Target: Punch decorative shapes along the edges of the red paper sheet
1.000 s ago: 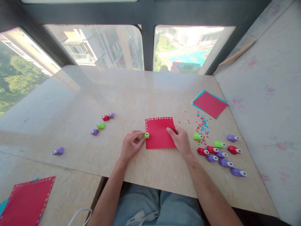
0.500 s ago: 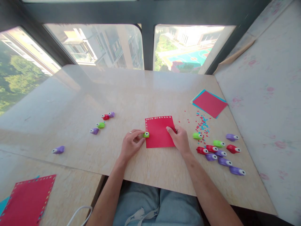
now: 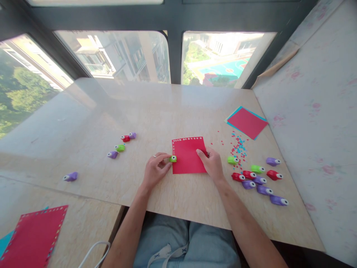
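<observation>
A red sheet of paper [image 3: 187, 158] lies in front of me, with small punched holes along its top edge and down the upper part of its left edge. My left hand [image 3: 157, 168] grips a small green punch [image 3: 173, 159] at the sheet's left edge. My right hand [image 3: 212, 163] pinches the sheet's right edge, its thumb on top and the fingers partly hidden beneath.
Several purple, red and green punches [image 3: 264, 190] stand at the right, below scattered paper bits [image 3: 239, 148] and stacked coloured sheets [image 3: 247, 123]. More punches [image 3: 120, 148] sit left. A red punched sheet [image 3: 36, 238] and white cable [image 3: 96, 243] are lower left.
The whole view has shifted slightly. Both hands, the green punch and the red sheet keep nearly the same places relative to each other.
</observation>
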`<state>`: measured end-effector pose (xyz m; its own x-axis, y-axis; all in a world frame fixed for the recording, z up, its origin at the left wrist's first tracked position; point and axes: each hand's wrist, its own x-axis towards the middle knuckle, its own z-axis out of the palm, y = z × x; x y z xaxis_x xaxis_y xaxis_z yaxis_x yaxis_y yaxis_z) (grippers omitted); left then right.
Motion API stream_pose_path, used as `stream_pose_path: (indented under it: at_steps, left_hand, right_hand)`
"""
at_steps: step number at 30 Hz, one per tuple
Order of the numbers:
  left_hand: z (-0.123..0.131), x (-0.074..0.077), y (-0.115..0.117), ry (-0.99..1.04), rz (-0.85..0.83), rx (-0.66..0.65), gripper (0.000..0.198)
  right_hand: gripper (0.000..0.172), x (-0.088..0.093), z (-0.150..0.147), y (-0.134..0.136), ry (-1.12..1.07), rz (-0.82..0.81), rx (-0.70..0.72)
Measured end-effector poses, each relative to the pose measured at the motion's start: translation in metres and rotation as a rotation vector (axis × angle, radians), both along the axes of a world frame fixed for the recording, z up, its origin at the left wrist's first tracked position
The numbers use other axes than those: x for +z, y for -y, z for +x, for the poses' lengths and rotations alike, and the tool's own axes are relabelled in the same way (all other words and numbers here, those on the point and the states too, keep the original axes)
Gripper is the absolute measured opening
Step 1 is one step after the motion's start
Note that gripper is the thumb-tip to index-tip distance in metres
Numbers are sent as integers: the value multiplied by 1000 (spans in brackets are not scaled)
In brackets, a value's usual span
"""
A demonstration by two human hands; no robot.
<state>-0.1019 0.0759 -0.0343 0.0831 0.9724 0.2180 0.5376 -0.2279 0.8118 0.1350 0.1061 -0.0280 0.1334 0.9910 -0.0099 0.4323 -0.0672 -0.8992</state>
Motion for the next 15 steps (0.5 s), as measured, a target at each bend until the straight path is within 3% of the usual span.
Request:
stream_pose_path:
  at_steps: [4, 11, 15]
  left_hand:
    - [0, 4, 1, 103, 4, 54, 25]
    - [-1, 5, 1, 368, -33, 313, 24]
    - [-1, 14, -3, 292, -134, 297, 35]
  right_hand:
    - [35, 0, 0, 0, 17, 15, 12]
    - [33, -2, 0, 0, 61, 58, 27]
    - [32, -5, 1, -1, 68, 69, 31]
